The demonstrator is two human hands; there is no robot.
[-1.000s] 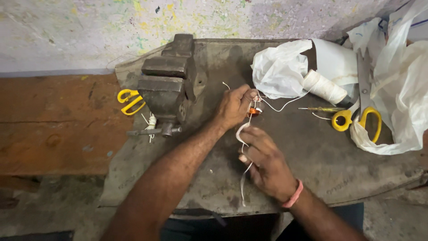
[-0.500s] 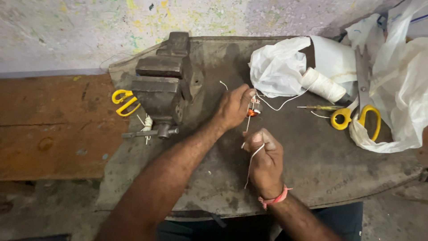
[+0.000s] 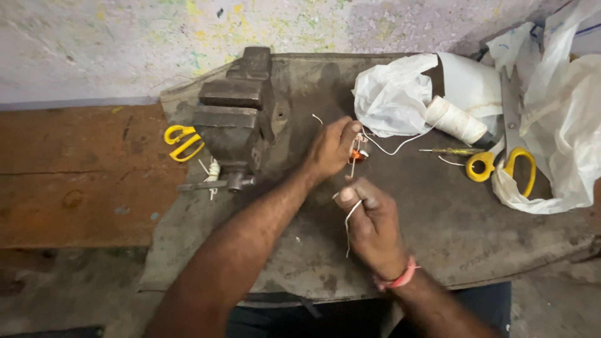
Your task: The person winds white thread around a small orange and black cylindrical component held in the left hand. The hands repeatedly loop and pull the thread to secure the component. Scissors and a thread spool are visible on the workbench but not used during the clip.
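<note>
- The left hand (image 3: 332,149) is pinching a small orange piece (image 3: 357,154) between its fingertips, holding it just above the middle of the table (image 3: 476,238).
- The right hand (image 3: 374,225) is sitting clenched around a white string (image 3: 348,216), which is running up to the orange piece while its loose end is hanging below the fist.
- Another strand is leading from the piece to the white spool of thread (image 3: 456,120), which is lying on its side near the far right, touching the white plastic bags (image 3: 563,125).
- Yellow-handled scissors (image 3: 504,159) and a thin screwdriver (image 3: 451,151) are lying just beside the spool, crowding the right side.
- A dark bench vise (image 3: 235,119) is standing at the table's far left corner, with a second yellow pair of scissors (image 3: 181,141) near it at the left edge.
- Bare room is showing on the table's near right part, in front of the right hand, up to the near edge.
</note>
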